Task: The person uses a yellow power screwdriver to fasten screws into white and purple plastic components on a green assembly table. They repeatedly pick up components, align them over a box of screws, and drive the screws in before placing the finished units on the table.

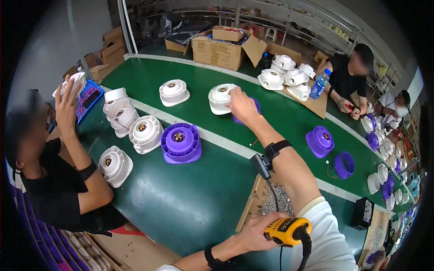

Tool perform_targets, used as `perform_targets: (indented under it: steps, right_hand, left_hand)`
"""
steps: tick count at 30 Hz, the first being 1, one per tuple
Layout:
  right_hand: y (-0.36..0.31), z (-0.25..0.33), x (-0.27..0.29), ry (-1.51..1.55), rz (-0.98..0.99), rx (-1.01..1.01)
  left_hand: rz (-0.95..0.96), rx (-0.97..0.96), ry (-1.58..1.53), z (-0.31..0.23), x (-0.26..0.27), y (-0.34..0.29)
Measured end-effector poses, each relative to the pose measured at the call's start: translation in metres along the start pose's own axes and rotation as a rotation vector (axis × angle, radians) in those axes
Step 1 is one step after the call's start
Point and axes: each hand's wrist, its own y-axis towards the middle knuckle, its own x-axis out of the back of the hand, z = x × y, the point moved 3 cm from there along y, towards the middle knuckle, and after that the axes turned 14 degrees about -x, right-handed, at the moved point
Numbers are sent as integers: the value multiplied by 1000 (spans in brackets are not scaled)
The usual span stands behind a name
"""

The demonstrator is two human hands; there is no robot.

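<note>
My right hand (243, 107) stretches across the green belt and grips the right side of a white round plastic housing (220, 95) by its rim. Partly hidden behind that hand is a purple part (257, 105). Low in the view, my left hand (257, 234) is closed around a yellow electric screwdriver (287, 230) with a black cable; its tip is out of sight. Beneath my right forearm lies a tray of small metal screws (275, 199). A purple housing (181, 141) and several white housings (146, 132) stand on the table to the left.
At the left a person (49, 180) raises a white part beside a blue tray (90, 100). Another white housing (174, 92), a purple housing (320, 141) and a purple ring (344, 165) sit on the belt (289, 128). More people work at the right.
</note>
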Motion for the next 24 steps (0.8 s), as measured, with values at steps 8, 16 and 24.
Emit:
perform_targets:
  steps: [8, 16, 24]
  right_hand:
    - [-46, -97, 3, -555, 397, -185]
    - [-76, -132, 27, -695, 391, -169]
    - [-120, -99, 166, -299, 29, -102]
  left_hand:
    - [-10, -1, -36, 0, -8, -3]
    - [8, 21, -8, -4, -4, 1]
    - [-48, -116, 77, -5, -10, 3]
